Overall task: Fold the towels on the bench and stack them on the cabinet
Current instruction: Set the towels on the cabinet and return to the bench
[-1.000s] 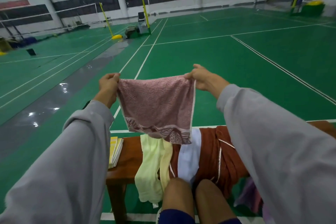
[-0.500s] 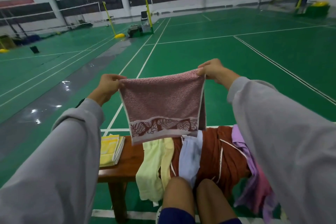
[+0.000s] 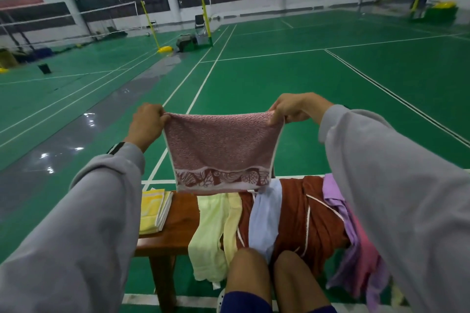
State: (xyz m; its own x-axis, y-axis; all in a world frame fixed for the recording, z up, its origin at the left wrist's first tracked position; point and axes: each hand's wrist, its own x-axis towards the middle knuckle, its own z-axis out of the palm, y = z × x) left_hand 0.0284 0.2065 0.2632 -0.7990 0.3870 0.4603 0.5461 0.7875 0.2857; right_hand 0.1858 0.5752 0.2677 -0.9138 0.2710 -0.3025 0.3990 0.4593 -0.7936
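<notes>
A pink towel (image 3: 221, 150) with a dark leaf border hangs folded in the air above the wooden bench (image 3: 178, 226). My left hand (image 3: 147, 122) pinches its top left corner and my right hand (image 3: 292, 108) pinches its top right corner, stretching the top edge flat. On the bench lies a heap of unfolded towels: pale green (image 3: 208, 234), light blue (image 3: 264, 218), rust brown (image 3: 312, 216) and purple (image 3: 338, 201). A folded yellow towel (image 3: 152, 208) sits at the bench's left end. No cabinet is in view.
My bare knees (image 3: 269, 277) are close against the bench's front. Beyond it spreads a green sports court with white lines, net posts (image 3: 206, 16) and a grey wet strip of floor on the left.
The pink towel has been stretched wider and pulled level, and now hangs flat with its leaf border straight. Both hands have drawn apart, the right one moving right.
</notes>
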